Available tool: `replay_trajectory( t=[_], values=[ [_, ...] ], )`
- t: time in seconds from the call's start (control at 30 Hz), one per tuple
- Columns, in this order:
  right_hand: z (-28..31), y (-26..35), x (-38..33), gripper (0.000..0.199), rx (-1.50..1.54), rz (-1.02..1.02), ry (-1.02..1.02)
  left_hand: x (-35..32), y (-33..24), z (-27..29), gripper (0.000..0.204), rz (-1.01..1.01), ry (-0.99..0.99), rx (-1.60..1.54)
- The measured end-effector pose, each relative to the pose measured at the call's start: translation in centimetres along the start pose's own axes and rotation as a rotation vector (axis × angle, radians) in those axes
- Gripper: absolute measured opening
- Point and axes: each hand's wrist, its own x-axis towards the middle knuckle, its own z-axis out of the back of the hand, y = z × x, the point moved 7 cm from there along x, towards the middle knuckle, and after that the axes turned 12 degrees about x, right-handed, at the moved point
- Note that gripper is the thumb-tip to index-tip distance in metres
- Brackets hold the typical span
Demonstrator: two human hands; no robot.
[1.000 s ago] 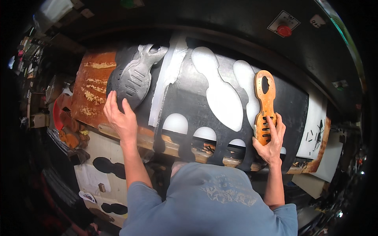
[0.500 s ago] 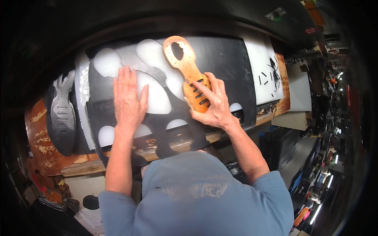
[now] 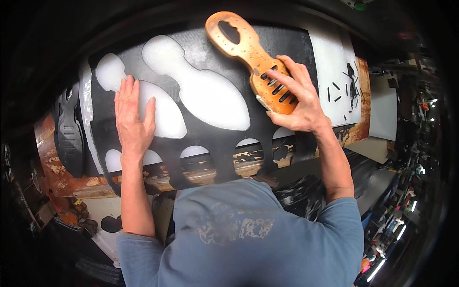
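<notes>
My right hand (image 3: pixel 301 98) grips an orange sole-shaped cutting die (image 3: pixel 253 55) by its wide slotted end. The die's narrow end has an oval opening and points away from me. Black material shows in its slots. My left hand (image 3: pixel 131 117) lies flat, fingers stretched, on a black sheet (image 3: pixel 203 143) and partly covers the leftmost sole-shaped hole (image 3: pixel 165 115). A second, larger sole-shaped hole (image 3: pixel 215 100) lies between my hands, and a white surface shows through it. Rounded cutouts run along the sheet's near edge.
Several dark sole-shaped pieces (image 3: pixel 71 134) are stacked at the left on the worn wooden bench (image 3: pixel 45 136). Black slivers are scattered on a white board (image 3: pixel 337 69) at the right. A dark machine part (image 3: pixel 158 12) spans the far side. Cluttered shelves stand at the far right.
My right hand has moved the die right and away from me, and the second hole now shows whole. My left hand stays flat beside the first hole. The view has shifted.
</notes>
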Motion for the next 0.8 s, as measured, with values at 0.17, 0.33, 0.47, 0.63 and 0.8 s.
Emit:
replay_trajectory(
  t=[0.17, 0.33, 0.47, 0.63, 0.8],
  values=[
    [-1.7, -1.7, 0.1, 0.079, -0.078, 0.044, 0.109, 0.3, -0.2, 0.1, 0.055, 0.010, 0.018, 0.005],
    [-1.7, -1.9, -0.3, 0.080, -0.072, 0.049, 0.109, 0.2, -0.1, 0.1, 0.054, 0.013, 0.026, -0.018],
    [-0.7, -2.2, -0.5, 0.091, -0.002, 0.017, 0.115, 0.2, 0.7, 0.4, 0.044, 0.062, -0.024, -0.198],
    [2.6, -2.4, -4.4, 0.106, 0.048, -0.110, -0.063, -2.6, -0.2, 3.7, 0.029, 0.127, -0.087, -0.327],
    [1.2, -2.6, -9.3, 0.095, -0.029, -0.123, -0.243, -10.1, -6.3, 5.3, 0.011, 0.229, 0.119, -0.670]
  ],
)
